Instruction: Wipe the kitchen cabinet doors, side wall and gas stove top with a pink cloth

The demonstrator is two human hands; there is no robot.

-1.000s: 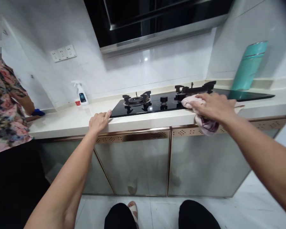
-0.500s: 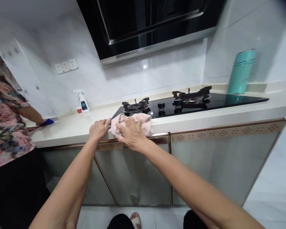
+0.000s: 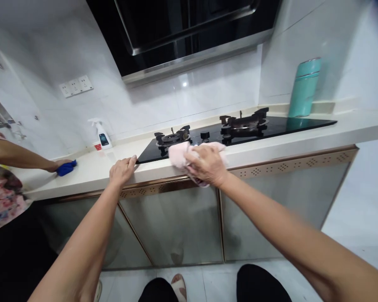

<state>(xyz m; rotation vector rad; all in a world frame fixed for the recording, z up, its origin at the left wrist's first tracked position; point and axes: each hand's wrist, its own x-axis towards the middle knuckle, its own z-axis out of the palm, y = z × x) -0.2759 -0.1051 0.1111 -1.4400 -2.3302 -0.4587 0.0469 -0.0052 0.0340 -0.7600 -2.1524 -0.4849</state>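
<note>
My right hand (image 3: 208,164) is closed on a pale pink cloth (image 3: 179,154), pressing it against the front edge of the white countertop (image 3: 154,173), just before the stove. My left hand (image 3: 122,171) lies on the counter edge, fingers laid out and holding nothing, its thumb beside the left corner of the black gas stove (image 3: 148,154). Two burners show on the stove, a left burner (image 3: 171,139) and a right burner (image 3: 244,122), with a black knob (image 3: 204,136) between them.
A spray bottle (image 3: 103,136) and a small red-and-white item (image 3: 97,147) stand near the wall. A teal flask (image 3: 305,88) stands at the back right. On the left, another person's hand presses a blue cloth (image 3: 66,167) on the counter. A range hood (image 3: 189,33) overhangs the stove.
My right hand has slid the pink cloth to the right along the counter edge. My left hand stays by the stove corner. The other person's arm reaches further over the counter.
</note>
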